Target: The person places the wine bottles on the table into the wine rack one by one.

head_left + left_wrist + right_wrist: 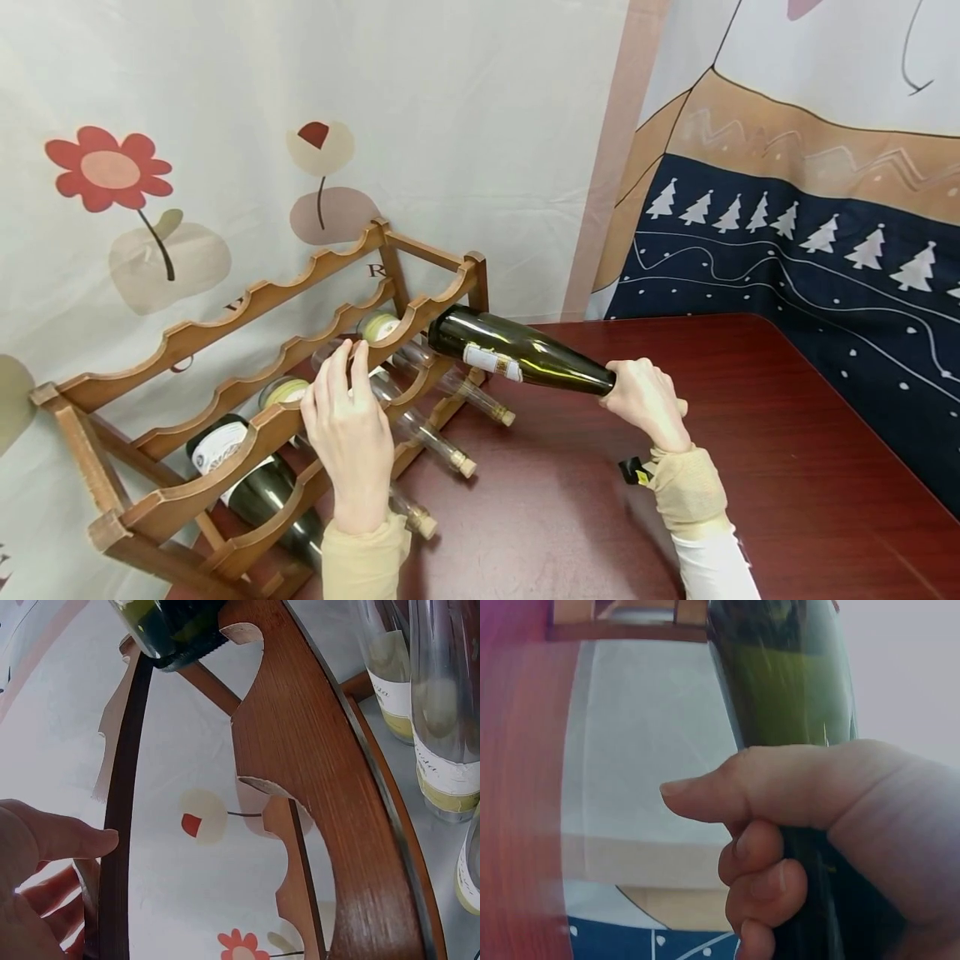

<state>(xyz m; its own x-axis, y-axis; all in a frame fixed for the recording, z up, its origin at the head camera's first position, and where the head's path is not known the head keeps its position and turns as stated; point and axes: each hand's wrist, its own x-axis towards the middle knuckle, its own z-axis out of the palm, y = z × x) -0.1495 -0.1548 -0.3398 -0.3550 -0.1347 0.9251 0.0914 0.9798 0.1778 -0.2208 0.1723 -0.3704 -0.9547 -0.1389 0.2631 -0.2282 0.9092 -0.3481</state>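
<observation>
My right hand (641,400) grips the neck of a dark green wine bottle (525,348); the right wrist view shows curled fingers round the bottle (784,690). The bottle slants, its base at the right-end top notch of a wooden wine rack (273,429). Whether the base rests on the wood cannot be told. My left hand (351,437) holds the rack's upper front rail. In the left wrist view its thumb (90,841) lies on one side of the rail (116,795), its fingers on the other.
Several clear corked bottles (420,429) lie lower in the rack, necks toward me. Another dark green bottle (270,492) lies at lower left. A small black and yellow object (635,471) shows beside the right wrist, above the red-brown table (810,467). Printed curtains (480,125) hang behind.
</observation>
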